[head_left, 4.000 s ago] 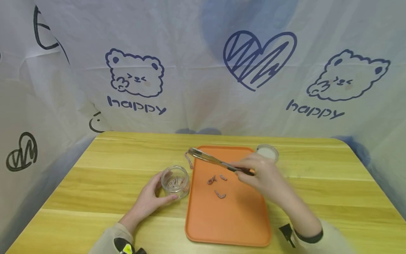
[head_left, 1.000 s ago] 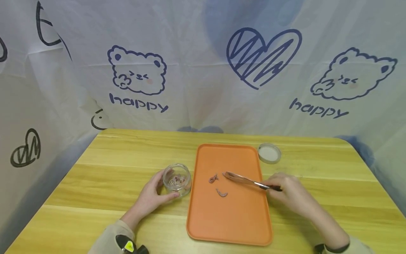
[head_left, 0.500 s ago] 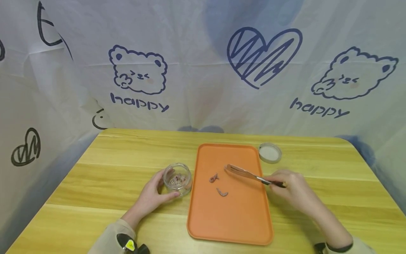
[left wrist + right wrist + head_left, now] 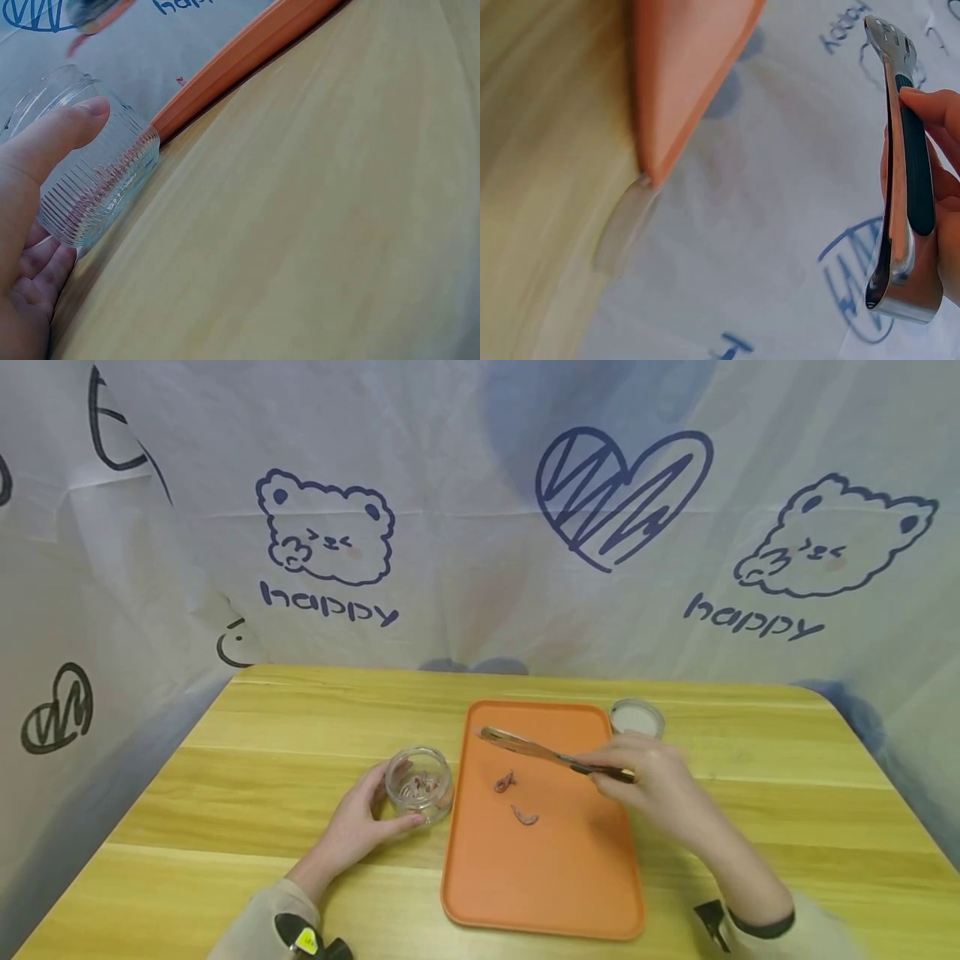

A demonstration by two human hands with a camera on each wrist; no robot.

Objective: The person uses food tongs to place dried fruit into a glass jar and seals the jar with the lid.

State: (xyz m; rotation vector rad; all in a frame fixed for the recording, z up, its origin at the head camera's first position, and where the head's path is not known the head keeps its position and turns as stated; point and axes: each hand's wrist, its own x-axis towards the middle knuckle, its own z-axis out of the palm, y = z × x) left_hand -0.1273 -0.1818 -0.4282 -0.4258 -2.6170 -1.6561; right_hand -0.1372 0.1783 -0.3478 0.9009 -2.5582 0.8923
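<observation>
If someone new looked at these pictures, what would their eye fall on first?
Most likely the orange tray in the middle of the wooden table, with two small pink worm-like pieces on it. Above it the right hand holds metal tongs, while the left hand grips a glass jar just left of the tray.

A round lid [image 4: 637,717] lay on the wooden table [image 4: 262,727] just beside the tray's far right corner; a printed cloth backdrop [image 4: 480,510] hung behind.

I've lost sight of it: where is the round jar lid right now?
In the head view the round white jar lid lies on the wooden table, just off the orange tray's far right corner, beyond the right hand.
</observation>
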